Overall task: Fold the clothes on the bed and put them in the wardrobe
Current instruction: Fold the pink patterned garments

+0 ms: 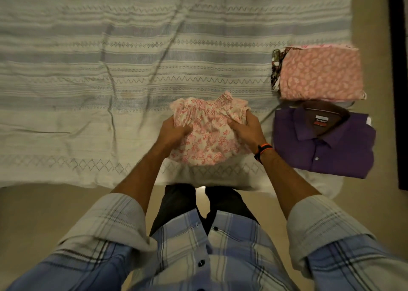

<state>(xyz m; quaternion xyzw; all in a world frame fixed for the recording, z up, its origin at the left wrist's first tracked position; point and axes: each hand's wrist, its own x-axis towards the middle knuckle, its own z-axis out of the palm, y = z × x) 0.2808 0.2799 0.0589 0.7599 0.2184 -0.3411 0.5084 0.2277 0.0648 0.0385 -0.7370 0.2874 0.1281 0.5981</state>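
Floral garment (207, 131) lies at bed's (88, 81) 6 o'clock edge. Left hand (174, 131) and right hand (245, 126) each grip a side, fingers curled into cloth. Suggest: flatten folds, square edges, then stack by purple shirt (326, 145) at 3 o'clock.

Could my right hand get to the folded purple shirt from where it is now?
Probably yes. The right hand grips the floral garment, and the purple shirt lies just beside it on the bed, nothing between; it must let go first.
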